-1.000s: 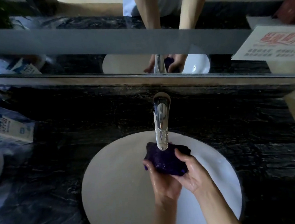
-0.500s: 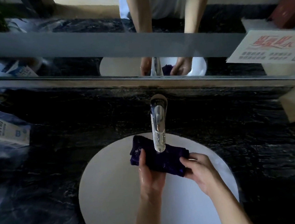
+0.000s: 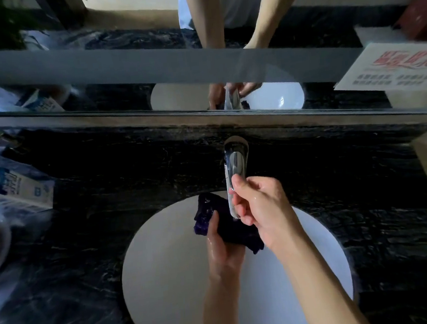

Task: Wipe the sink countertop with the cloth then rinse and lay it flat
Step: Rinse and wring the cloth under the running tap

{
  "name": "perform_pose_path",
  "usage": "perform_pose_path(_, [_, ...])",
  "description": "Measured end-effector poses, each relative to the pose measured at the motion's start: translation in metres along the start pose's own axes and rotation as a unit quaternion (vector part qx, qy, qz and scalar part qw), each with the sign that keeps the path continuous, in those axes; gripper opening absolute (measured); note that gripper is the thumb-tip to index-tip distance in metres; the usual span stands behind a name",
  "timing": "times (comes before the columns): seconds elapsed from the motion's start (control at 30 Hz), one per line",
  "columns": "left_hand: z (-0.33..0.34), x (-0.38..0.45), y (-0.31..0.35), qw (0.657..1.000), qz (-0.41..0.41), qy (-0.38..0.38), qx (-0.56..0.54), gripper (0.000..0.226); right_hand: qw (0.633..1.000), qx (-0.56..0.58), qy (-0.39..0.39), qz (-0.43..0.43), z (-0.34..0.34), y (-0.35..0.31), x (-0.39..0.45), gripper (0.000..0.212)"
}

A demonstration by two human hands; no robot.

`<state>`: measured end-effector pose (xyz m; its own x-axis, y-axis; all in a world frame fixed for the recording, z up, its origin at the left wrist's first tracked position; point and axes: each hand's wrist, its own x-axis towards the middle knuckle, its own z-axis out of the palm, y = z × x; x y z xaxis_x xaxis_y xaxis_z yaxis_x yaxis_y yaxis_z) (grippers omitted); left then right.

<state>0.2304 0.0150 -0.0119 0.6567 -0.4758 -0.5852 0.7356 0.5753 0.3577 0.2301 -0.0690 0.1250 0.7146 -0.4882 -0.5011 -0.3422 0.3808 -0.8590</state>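
Head view: left hand (image 3: 224, 248) clutches the sodden cloth (image 3: 213, 217), limp, heavy, slippery; best bunched mid-fold. Right hand (image 3: 258, 204) curls round the tap (image 3: 235, 175).

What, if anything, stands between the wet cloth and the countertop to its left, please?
Nothing visible. The left hand holds the purple cloth over the white basin; the dark marble countertop beside it looks bare up to the milk carton.

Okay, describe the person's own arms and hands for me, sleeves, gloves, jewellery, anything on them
Both forearms are bare up to the frame edge: no sleeves, gloves, watch or rings show. The left hand and right hand glisten wet. In the mirror reflection, a light garment shows above the bare arms.
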Motion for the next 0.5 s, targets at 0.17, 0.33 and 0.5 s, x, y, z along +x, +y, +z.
perform_pose_path(0.17, [0.005,-0.004,0.005,1.000,-0.011,-0.013,0.001,0.059,0.999,-0.051,0.001,0.016,-0.003,0.011,0.002,0.032])
perform_pose_path(0.33, [0.004,-0.005,0.009,1.000,-0.013,0.005,-0.019,0.045,0.996,-0.085,0.006,0.022,-0.005,0.022,0.005,0.034])
perform_pose_path(0.5, [0.000,-0.007,0.012,0.998,-0.012,0.041,-0.042,0.064,0.989,0.025,0.143,-0.013,-0.032,0.052,0.003,0.028])
